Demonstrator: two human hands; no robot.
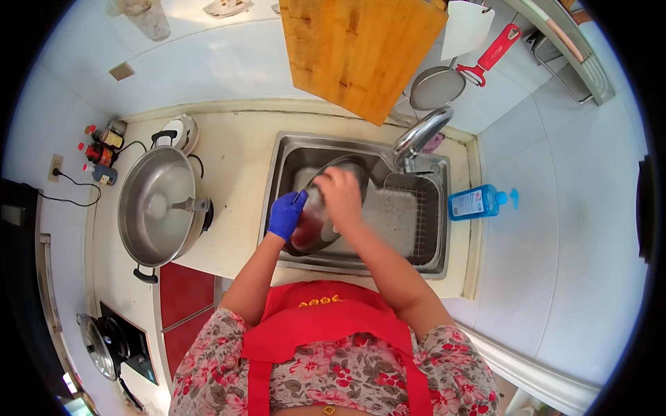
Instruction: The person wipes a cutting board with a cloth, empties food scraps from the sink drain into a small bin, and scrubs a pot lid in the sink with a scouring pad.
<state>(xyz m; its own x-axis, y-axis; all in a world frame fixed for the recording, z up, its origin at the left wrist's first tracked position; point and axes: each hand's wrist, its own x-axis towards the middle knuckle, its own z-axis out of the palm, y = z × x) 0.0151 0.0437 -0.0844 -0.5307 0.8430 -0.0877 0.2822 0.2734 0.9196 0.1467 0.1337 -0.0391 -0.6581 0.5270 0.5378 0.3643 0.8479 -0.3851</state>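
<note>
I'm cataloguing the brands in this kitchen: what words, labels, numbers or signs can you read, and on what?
No text is readable.
Blue pump bottle: label print too small.
Red-handled peeler: pale lettering too blurred.
Bottles at left: labels too small.
Red apron: yellow marks, possibly not lettering.

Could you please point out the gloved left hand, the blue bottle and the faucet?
Gloved left hand (285, 217): head view, middle of the hand.
Blue bottle (473, 202): head view, middle of its body.
Faucet (422, 132): head view, on its chrome body.
</note>
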